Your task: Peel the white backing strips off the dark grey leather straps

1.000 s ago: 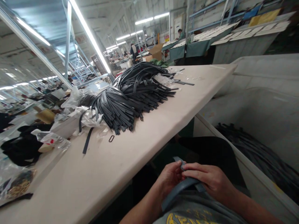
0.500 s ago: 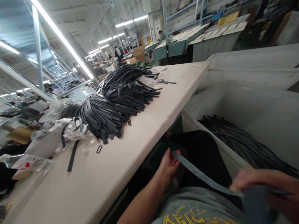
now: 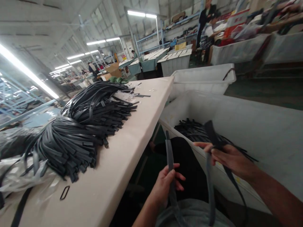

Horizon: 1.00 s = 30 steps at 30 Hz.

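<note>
My left hand [image 3: 165, 184] grips one end of a dark grey strap [image 3: 169, 157], which sticks up above the fingers and runs down toward my lap. My right hand [image 3: 228, 156] pinches the strap's other end, held over the edge of a white bin [image 3: 260, 132]. Black straps [image 3: 196, 130] lie piled inside that bin. A big heap of dark straps [image 3: 90, 119] rests on the cream table [image 3: 132, 142] to my left. A small black metal ring [image 3: 64, 192] lies on the table near the heap.
A clear plastic bag [image 3: 21, 176] lies at the table's near left. A second white bin [image 3: 203, 77] stands behind the first. Other work tables and people fill the hall at the back.
The head turned right, bringing the bin into view. My right hand swung the strap end from my lap over the bin's edge; my left hand keeps hold of the other end.
</note>
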{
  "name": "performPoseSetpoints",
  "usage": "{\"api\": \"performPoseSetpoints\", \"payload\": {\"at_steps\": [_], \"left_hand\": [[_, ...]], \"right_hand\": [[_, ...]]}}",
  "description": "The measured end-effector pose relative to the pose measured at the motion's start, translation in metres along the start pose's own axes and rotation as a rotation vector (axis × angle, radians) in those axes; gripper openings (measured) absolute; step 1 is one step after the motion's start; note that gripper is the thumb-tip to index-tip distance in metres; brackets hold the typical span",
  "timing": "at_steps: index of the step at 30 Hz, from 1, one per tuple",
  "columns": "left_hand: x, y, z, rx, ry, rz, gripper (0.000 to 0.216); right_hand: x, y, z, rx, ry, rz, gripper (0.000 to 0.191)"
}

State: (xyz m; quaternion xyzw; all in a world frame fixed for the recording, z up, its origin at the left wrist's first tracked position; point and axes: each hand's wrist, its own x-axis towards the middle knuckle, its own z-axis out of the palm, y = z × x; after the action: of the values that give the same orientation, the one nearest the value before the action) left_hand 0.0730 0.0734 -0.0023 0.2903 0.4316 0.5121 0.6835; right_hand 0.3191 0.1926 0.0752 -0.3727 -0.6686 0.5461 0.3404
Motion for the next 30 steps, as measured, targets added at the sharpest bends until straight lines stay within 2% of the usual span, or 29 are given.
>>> {"api": "performPoseSetpoints", "payload": {"at_steps": [5, 9, 11, 15, 18, 22, 27, 30], "left_hand": [[-0.018, 0.009, 0.008, 0.109, -0.110, -0.033, 0.049], [-0.023, 0.016, 0.003, 0.161, -0.166, -0.056, 0.048], [-0.021, 0.027, 0.001, 0.185, -0.122, 0.010, 0.049], [-0.014, 0.061, 0.001, 0.257, 0.026, 0.276, 0.048], [-0.011, 0.074, 0.004, 0.317, 0.110, 0.319, 0.038], [-0.023, 0.058, 0.008, 0.421, 0.176, 0.220, 0.034], [-0.043, 0.014, 0.012, 0.588, 0.112, 0.115, 0.017], [-0.042, -0.004, 0.011, 0.651, 0.151, 0.070, 0.015]], "right_hand": [[0.049, -0.011, 0.036, 0.274, -0.197, -0.002, 0.038], [0.070, -0.019, 0.053, 0.326, -0.270, -0.028, 0.035], [0.075, -0.025, 0.063, 0.250, -0.224, -0.090, 0.036], [0.067, -0.035, 0.091, 0.096, -0.201, -0.209, 0.032], [0.054, -0.040, 0.107, 0.047, -0.240, -0.239, 0.032], [0.039, -0.045, 0.103, -0.010, -0.222, -0.224, 0.032], [0.029, -0.046, 0.072, -0.083, -0.069, -0.224, 0.033], [0.028, -0.044, 0.054, -0.182, 0.001, -0.208, 0.037]]}}
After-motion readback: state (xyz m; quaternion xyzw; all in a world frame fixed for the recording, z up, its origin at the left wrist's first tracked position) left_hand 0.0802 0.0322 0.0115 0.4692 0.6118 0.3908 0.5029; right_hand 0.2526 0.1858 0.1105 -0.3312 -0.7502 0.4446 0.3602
